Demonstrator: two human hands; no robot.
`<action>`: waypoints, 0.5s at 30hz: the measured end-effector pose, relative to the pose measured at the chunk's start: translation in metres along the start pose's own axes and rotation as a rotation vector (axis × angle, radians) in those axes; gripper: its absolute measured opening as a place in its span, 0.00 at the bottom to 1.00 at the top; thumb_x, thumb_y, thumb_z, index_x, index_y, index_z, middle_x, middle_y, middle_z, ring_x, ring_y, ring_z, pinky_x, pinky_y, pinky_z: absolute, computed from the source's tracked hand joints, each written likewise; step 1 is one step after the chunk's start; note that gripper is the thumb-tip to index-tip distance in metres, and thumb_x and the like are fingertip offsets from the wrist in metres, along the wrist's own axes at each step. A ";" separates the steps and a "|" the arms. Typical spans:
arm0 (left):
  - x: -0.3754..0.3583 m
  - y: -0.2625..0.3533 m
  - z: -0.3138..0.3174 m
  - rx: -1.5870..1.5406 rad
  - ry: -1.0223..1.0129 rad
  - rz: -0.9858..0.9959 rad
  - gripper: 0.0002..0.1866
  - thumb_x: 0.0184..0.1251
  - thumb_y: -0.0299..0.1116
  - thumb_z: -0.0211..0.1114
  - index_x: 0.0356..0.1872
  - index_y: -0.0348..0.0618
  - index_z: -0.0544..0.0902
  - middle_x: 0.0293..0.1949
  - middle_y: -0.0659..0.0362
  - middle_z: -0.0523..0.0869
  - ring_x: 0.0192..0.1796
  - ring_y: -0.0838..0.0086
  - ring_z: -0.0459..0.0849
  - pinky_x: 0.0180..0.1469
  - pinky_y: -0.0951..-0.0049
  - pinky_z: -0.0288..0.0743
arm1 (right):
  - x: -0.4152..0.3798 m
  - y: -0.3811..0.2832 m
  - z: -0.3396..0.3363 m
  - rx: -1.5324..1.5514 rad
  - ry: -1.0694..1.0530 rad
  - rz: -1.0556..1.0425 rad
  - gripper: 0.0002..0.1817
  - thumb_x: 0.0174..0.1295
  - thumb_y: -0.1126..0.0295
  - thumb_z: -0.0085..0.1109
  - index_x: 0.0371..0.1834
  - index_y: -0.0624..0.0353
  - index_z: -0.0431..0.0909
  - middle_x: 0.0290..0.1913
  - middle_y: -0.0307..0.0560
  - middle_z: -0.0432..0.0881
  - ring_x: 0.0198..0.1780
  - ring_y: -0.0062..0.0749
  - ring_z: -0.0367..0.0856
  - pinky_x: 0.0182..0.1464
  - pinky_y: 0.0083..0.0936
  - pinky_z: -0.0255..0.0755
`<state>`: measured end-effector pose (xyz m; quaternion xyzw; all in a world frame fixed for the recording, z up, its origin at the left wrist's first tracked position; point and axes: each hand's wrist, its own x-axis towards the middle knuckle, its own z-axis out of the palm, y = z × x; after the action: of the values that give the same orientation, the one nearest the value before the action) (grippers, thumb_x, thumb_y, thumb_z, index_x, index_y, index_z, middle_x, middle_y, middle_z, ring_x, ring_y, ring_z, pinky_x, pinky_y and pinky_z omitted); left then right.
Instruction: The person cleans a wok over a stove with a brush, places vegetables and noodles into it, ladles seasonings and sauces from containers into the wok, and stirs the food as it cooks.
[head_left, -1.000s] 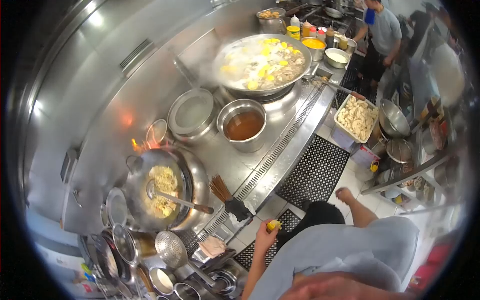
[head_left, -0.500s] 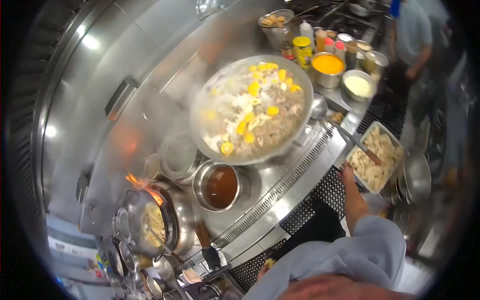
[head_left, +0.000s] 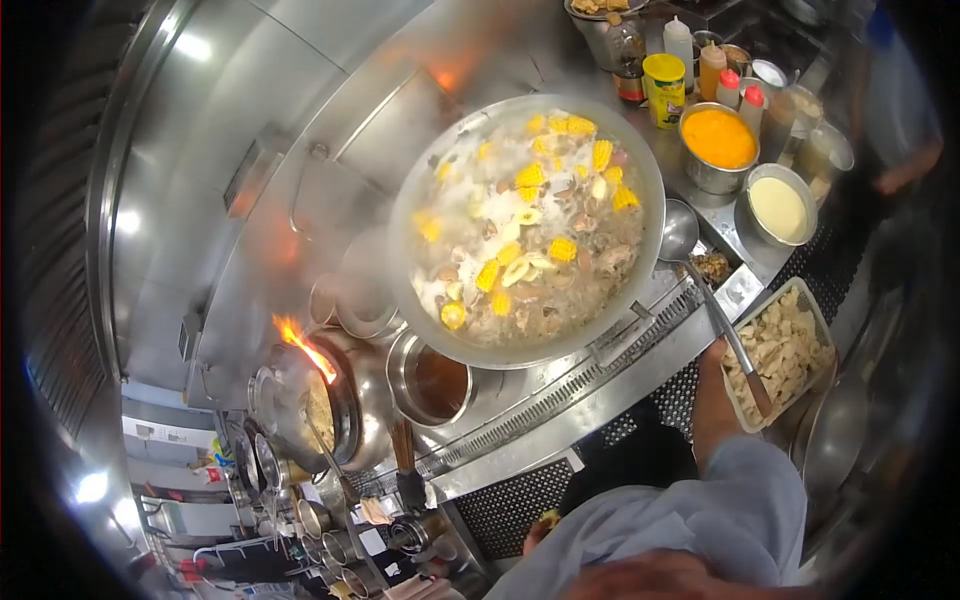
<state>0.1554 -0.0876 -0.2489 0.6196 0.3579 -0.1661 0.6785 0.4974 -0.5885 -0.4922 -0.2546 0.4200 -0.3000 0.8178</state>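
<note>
My right hand (head_left: 712, 368) grips the near side of a pale rectangular tub (head_left: 741, 402) heaped with beige chunks (head_left: 788, 335); its fingers are partly hidden by the rim. Across the tub lies the wooden-ended handle of a ladle (head_left: 733, 335), its bowl resting on the counter beside a large wok (head_left: 655, 245). Steaming broth, corn pieces (head_left: 563, 249) and chunks of meat fill that wok. Low by my body, my left hand (head_left: 535, 538) is mostly covered by the sleeve, and its fingers are closed round something small and yellowish that I cannot make out.
A bowl of pale liquid (head_left: 777, 207), a pot of orange liquid (head_left: 718, 137) and several bottles crowd the back right. Flames (head_left: 303, 345) rise beside a second wok (head_left: 315, 410) at left, near a pot of brown broth (head_left: 440, 385). Another person's arm (head_left: 910, 170) shows at far right.
The view has shifted, with the stove items appearing larger. My right hand and the tub sit lower and further right. The ladle's handle lies more steeply across the tub.
</note>
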 end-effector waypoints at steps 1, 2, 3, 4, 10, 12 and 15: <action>0.006 -0.004 -0.001 -0.006 0.003 0.001 0.23 0.62 0.33 0.63 0.57 0.35 0.75 0.52 0.49 0.82 0.52 0.63 0.81 0.60 0.63 0.72 | -0.001 -0.001 0.005 -0.003 -0.006 0.001 0.17 0.65 0.70 0.53 0.54 0.69 0.73 0.46 0.51 0.80 0.44 0.38 0.80 0.45 0.29 0.76; 0.006 -0.014 0.005 0.017 -0.042 0.056 0.23 0.62 0.33 0.63 0.57 0.35 0.75 0.52 0.49 0.82 0.52 0.64 0.81 0.60 0.63 0.72 | -0.003 -0.006 0.006 -0.084 -0.016 0.030 0.18 0.65 0.71 0.54 0.55 0.69 0.73 0.47 0.52 0.80 0.45 0.38 0.80 0.45 0.30 0.76; -0.005 -0.029 0.009 0.047 -0.082 0.099 0.23 0.62 0.33 0.63 0.57 0.35 0.75 0.52 0.49 0.81 0.52 0.64 0.81 0.59 0.64 0.72 | -0.013 -0.010 -0.001 -0.172 -0.015 0.066 0.18 0.64 0.71 0.54 0.55 0.70 0.72 0.48 0.53 0.80 0.45 0.39 0.81 0.46 0.30 0.76; 0.005 -0.041 0.004 0.073 -0.134 0.155 0.23 0.62 0.33 0.64 0.58 0.35 0.75 0.52 0.49 0.81 0.52 0.64 0.81 0.59 0.64 0.72 | -0.014 -0.010 0.001 -0.224 0.051 0.019 0.18 0.63 0.72 0.54 0.54 0.70 0.73 0.47 0.53 0.80 0.44 0.39 0.81 0.46 0.30 0.76; 0.055 -0.098 -0.014 0.225 -0.395 0.518 0.24 0.61 0.31 0.64 0.59 0.35 0.74 0.53 0.50 0.81 0.51 0.65 0.81 0.59 0.65 0.72 | -0.023 -0.016 0.005 -0.184 -0.006 0.018 0.18 0.62 0.69 0.55 0.53 0.68 0.75 0.43 0.49 0.82 0.42 0.37 0.82 0.44 0.32 0.77; 0.070 -0.107 -0.027 0.285 -0.475 0.630 0.24 0.61 0.30 0.64 0.59 0.35 0.74 0.53 0.50 0.81 0.51 0.66 0.81 0.59 0.65 0.73 | -0.016 -0.008 -0.006 -0.236 -0.010 0.016 0.19 0.61 0.67 0.55 0.53 0.66 0.76 0.43 0.48 0.82 0.40 0.36 0.82 0.44 0.33 0.77; -0.003 -0.018 0.035 0.293 0.044 0.193 0.24 0.62 0.37 0.65 0.57 0.36 0.76 0.50 0.50 0.82 0.49 0.65 0.82 0.56 0.64 0.75 | 0.006 0.007 -0.019 -0.223 0.032 0.025 0.18 0.61 0.65 0.55 0.52 0.64 0.76 0.42 0.47 0.83 0.40 0.35 0.82 0.43 0.34 0.77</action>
<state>0.1515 -0.1249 -0.2606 0.7469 0.2837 -0.1370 0.5855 0.4864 -0.5904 -0.5099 -0.3341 0.4670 -0.2449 0.7812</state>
